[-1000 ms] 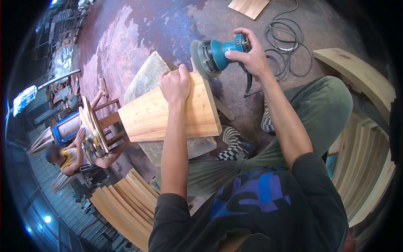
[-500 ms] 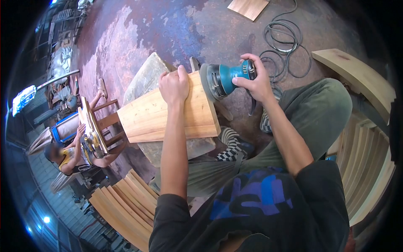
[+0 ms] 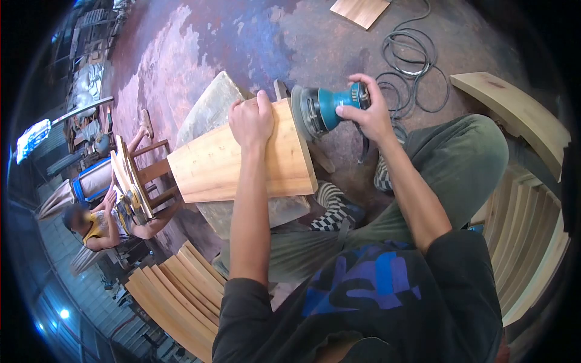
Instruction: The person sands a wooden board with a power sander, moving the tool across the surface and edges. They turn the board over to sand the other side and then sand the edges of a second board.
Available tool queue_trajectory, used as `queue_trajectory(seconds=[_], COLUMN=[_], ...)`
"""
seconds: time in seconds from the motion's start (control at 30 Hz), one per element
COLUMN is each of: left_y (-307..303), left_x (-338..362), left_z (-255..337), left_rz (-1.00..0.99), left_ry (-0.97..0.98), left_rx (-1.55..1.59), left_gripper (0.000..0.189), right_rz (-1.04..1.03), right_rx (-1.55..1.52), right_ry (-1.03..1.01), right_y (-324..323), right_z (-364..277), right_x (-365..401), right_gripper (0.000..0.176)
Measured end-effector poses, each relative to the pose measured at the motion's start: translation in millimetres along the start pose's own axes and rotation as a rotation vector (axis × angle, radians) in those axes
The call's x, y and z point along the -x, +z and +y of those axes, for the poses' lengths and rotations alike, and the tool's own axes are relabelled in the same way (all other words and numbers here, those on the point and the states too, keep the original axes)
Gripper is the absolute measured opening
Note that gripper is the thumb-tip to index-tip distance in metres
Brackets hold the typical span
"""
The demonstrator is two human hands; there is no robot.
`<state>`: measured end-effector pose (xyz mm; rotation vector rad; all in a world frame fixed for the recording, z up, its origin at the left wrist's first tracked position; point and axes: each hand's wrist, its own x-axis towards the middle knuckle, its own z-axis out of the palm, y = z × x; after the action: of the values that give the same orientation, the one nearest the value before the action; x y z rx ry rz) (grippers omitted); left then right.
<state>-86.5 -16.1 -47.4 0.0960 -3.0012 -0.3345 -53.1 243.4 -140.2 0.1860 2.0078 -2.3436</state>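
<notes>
A tapered wooden board [image 3: 212, 162] rests on a pale block [image 3: 216, 100] between my legs. My left hand [image 3: 252, 121] is closed over the board's upper edge, near its wide end. In my right hand [image 3: 370, 109] is a teal and black sander [image 3: 330, 109], gripped round its body with fingers on the far side and thumb in front. The sander is tilted on its side, its round pad against the board's right end edge.
Several curved boards [image 3: 175, 296] lie stacked at lower left, more [image 3: 526, 242] at right. A curved plank [image 3: 508, 109] is at upper right, near a coiled cable [image 3: 411, 66]. A wood piece [image 3: 361, 11] lies on the floor. Another person [image 3: 100, 227] works at far left.
The sander has shifted very slightly along the board's end edge. My left hand keeps its hold, and the other person's hands have moved a little.
</notes>
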Motion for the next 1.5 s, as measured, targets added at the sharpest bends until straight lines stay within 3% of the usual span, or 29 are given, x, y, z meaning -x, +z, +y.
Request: queue_trajectory(seconds=[0.23,0.43,0.63,0.8,1.2,1.33,1.5], left_y=[-1.9,-0.8,-0.1,1.6,-2.9,-4.0,-12.8], left_x=[-0.4,-1.1,-0.2,0.4,-0.1,0.2,1.4], left_z=[-0.1,-4.7,-2.8,-4.5,-0.7,-1.7,7.5], left_rz=[-0.017,-0.036,-0.016,0.007,-0.007,0.030,0.031], left_ry=[0.002,0.012,-0.001,0.017,0.016,0.052,-0.049], left_rx=[-0.012,-0.032,-0.045,-0.033,-0.023,-0.017,0.052], left_gripper=[0.058,0.058,0.058,0.059,0.058,0.058,0.056], right_rz=[-0.004,-0.026,-0.068,-0.083,-0.051,-0.072,-0.088], right_rx=[-0.018,0.107,0.014,0.003,0.100,0.005,-0.012], right_ry=[0.022,0.026,0.181,0.235,0.156,0.159,0.205], right_y=[5.5,-6.4,-14.4,-9.4,0.7,3.0,-1.3], right_z=[-15.9,-17.3,-23.2,-31.7,-33.5,-46.1,-34.8], right_x=[-31.9,25.9,81.6,57.0,-19.9,-9.2,11.0], right_gripper=[0.070,0.071,0.073,0.072,0.069,0.071,0.079])
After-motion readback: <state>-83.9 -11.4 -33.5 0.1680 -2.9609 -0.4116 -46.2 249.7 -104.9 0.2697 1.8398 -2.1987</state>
